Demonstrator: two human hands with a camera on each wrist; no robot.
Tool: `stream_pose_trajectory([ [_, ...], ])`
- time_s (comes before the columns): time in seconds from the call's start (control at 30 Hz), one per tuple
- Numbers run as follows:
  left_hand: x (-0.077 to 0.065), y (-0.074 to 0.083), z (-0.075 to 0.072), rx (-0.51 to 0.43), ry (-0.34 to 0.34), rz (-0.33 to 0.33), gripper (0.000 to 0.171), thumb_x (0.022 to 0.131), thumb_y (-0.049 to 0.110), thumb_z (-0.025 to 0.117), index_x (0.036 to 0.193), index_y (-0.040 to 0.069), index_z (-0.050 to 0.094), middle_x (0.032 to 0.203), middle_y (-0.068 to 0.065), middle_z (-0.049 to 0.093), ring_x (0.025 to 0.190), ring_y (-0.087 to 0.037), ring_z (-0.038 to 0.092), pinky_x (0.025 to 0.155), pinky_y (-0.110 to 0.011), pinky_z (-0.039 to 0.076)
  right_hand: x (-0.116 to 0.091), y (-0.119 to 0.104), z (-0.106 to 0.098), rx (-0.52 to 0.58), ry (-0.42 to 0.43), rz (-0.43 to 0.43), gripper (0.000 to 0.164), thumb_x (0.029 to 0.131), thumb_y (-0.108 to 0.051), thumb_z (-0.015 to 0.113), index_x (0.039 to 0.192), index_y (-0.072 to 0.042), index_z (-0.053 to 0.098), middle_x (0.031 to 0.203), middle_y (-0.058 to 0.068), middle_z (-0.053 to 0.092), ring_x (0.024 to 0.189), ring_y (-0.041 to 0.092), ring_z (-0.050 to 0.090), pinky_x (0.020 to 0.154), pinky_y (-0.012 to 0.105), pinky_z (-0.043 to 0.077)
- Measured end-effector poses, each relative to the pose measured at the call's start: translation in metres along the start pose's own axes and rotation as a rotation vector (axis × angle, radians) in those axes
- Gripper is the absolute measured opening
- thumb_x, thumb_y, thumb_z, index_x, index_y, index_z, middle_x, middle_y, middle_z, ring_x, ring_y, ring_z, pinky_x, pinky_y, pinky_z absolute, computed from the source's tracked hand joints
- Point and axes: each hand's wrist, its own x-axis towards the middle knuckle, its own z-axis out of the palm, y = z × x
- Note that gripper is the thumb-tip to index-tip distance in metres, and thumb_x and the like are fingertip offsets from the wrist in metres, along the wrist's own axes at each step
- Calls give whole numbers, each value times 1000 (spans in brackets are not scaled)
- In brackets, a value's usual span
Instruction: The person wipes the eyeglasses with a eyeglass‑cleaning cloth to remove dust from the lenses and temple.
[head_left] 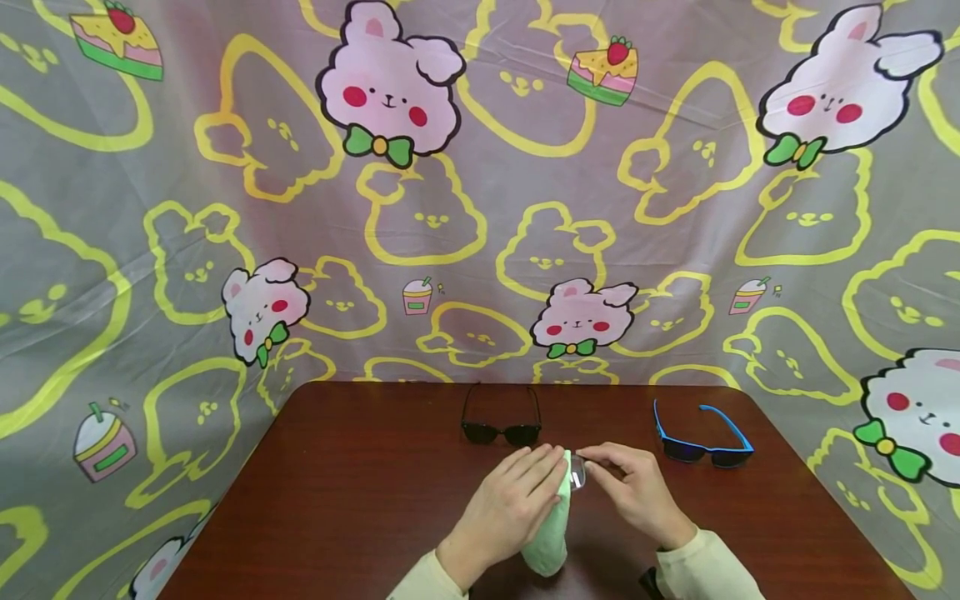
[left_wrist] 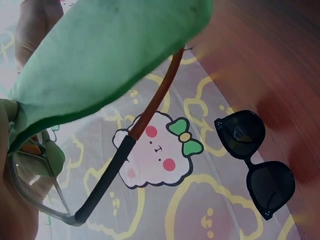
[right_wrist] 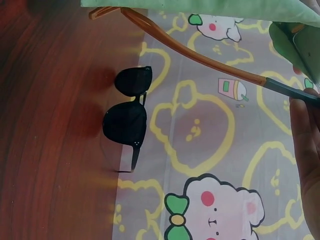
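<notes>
Over the table's near middle, my left hand (head_left: 513, 500) holds a pale green cloth (head_left: 553, 537) folded over one side of a pair of eyeglasses (head_left: 577, 473). A clear lens shows at the cloth's right edge. My right hand (head_left: 636, 490) pinches the glasses' frame beside that lens. In the left wrist view, a temple arm (left_wrist: 106, 180) runs from the frame, dark near the hinge and brown toward its tip, passing under the cloth (left_wrist: 110, 60). Thumb and fingers of my right hand (right_wrist: 307, 135) grip the dark end of the temple arm (right_wrist: 200, 57) in the right wrist view.
Black sunglasses (head_left: 501, 433) lie unfolded on the brown table (head_left: 360, 500) just beyond my left hand. Blue-framed sunglasses (head_left: 705, 450) rest farther right. A patterned curtain (head_left: 480, 192) with cartoon rabbits hangs behind the table and along its sides.
</notes>
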Motion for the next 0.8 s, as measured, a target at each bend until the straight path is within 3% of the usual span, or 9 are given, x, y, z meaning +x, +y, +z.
stream_pose_trajectory([
  [0.3, 2, 3, 1, -7, 4, 19, 37, 102, 23, 37, 123, 7, 62, 128, -8, 58, 121, -20, 52, 99, -36, 40, -1, 0, 0, 4, 5, -10, 22, 79, 18, 63, 96, 5, 68, 88, 9, 69, 73, 20, 66, 60, 22, 52],
  [0.43, 3, 4, 0, -5, 0, 31, 36, 101, 23, 37, 123, 8, 62, 129, -7, 58, 121, -20, 51, 100, -37, 40, -6, 13, 3, -6, 12, 1, 24, 79, 17, 64, 97, 3, 68, 89, 7, 69, 73, 23, 66, 60, 24, 53],
  [0.57, 4, 6, 1, -5, 6, 38, 36, 102, 21, 35, 123, 9, 62, 129, -5, 57, 121, -20, 51, 99, -36, 41, -11, 31, 5, 15, 14, 14, 26, 80, 15, 64, 100, -1, 69, 91, 5, 69, 77, 19, 67, 61, 24, 54],
  [0.8, 4, 8, 1, 13, 24, 67, 40, 104, 13, 28, 121, 10, 64, 126, -4, 59, 120, -20, 52, 97, -35, 43, -13, 36, 3, 43, 13, -6, 24, 83, 11, 64, 102, -2, 69, 93, 3, 69, 78, 12, 66, 61, 23, 53],
])
